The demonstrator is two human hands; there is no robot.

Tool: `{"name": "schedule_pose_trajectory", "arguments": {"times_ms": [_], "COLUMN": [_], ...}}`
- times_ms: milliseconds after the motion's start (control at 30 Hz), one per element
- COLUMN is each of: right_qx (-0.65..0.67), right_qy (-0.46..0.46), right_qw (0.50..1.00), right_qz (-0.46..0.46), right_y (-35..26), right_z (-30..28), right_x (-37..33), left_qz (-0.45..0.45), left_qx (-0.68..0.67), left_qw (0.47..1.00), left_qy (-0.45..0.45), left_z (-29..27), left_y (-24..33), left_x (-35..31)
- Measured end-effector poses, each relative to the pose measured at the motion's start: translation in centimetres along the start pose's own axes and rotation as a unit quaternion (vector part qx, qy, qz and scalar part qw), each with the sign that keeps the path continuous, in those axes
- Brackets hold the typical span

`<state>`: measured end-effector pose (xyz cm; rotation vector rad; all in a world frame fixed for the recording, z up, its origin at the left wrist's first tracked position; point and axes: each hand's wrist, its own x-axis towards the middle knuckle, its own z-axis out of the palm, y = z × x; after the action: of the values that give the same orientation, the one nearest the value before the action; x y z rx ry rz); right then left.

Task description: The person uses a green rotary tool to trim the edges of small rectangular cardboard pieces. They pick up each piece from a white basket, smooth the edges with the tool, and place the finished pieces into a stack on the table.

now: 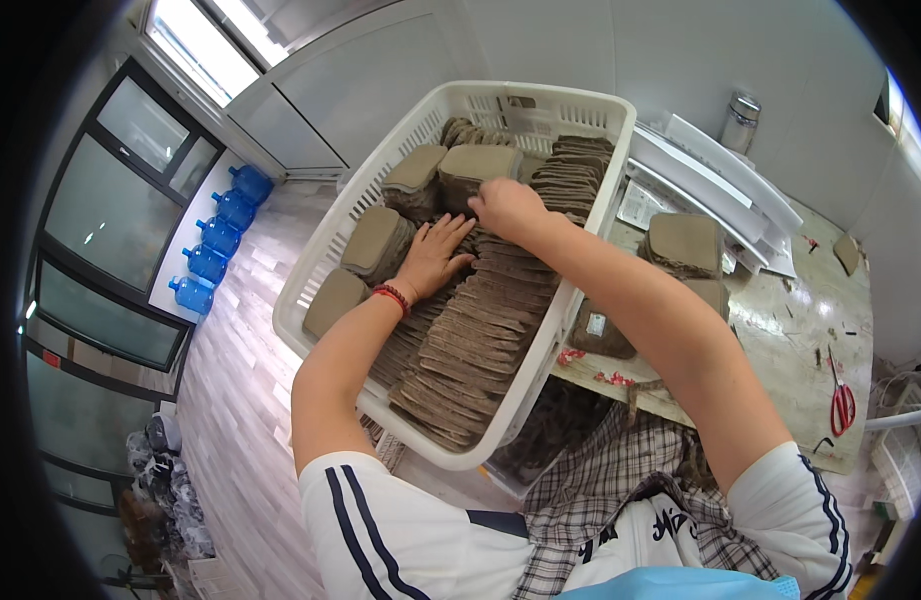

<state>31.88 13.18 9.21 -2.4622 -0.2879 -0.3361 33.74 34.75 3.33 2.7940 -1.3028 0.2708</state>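
**Brown slabs (481,340) stood packed in a white basket (463,460)**

Taking the basket's middle as the clock's centre, dark-framed glass panels (121,180) stood at 9 o'clock, with a line of blue water bottles (234,210) nearer in, and a pale wood-look floor (251,400) ran between them and the basket. At 2 o'clock a metal flask (741,122) stood by the wall; at 3 o'clock a worn, scrap-littered surface (791,320) carried more brown stacks (686,240), with red-handled scissors (843,410) at 4 o'clock.

The basket was slotted plastic. Inside it, from 9 round to 12 o'clock, block-like stacks (478,164) showed smooth khaki tops with rounded corners; towards 6 o'clock the slabs stood on edge in tight, rough rows, and another such row (571,178) stood at 2 o'clock.

The left hand (434,258), a red bracelet (391,295) at its wrist, lay palm down near the middle, fingers spread toward 1 o'clock over the slabs, clasping nothing. The right hand (509,208) reached in from 4 o'clock, fingers curled down beside the 12 o'clock stack; whether they pinched a piece could not be made out. The two hands were near each other.
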Motion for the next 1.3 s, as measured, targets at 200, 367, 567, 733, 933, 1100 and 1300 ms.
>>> {"name": "schedule_pose_trajectory", "arguments": {"times_ms": [200,367,567,733,933,1100,1300], "right_qx": [0.177,0.196,0.131,0.007,-0.153,-0.131,-0.138], "right_qy": [0.142,0.176,0.242,0.277,0.180,0.133,0.136], "right_qw": [0.971,0.961,0.960,0.957,0.953,0.946,0.951], "right_qz": [-0.073,-0.090,-0.049,0.086,0.192,0.263,0.239], "right_y": [-0.3,-0.1,7.0,11.1,12.6,14.3,14.3], "right_z": [-5.0,-12.6,-17.7,-16.9,-12.8,-12.3,-12.1], "right_x": [0.3,-6.5,-22.7,-35.7,-43.6,-46.4,-47.2], "left_qz": [0.044,-0.039,-0.068,-0.008,-0.190,-0.147,-0.112], "left_qx": [0.100,-0.078,-0.155,-0.289,-0.186,-0.034,0.067], "left_qw": [0.991,0.984,0.938,0.924,0.934,0.980,0.991], "left_qy": [0.080,0.156,0.302,0.250,0.240,0.126,-0.006], "left_z": [-2.6,-12.6,-19.7,-14.0,3.1,7.9,7.5], "left_y": [-0.1,6.4,22.7,33.2,32.6,32.6,32.4], "left_x": [1.9,-1.4,-8.7,-8.7,-3.1,1.8,2.9]}}
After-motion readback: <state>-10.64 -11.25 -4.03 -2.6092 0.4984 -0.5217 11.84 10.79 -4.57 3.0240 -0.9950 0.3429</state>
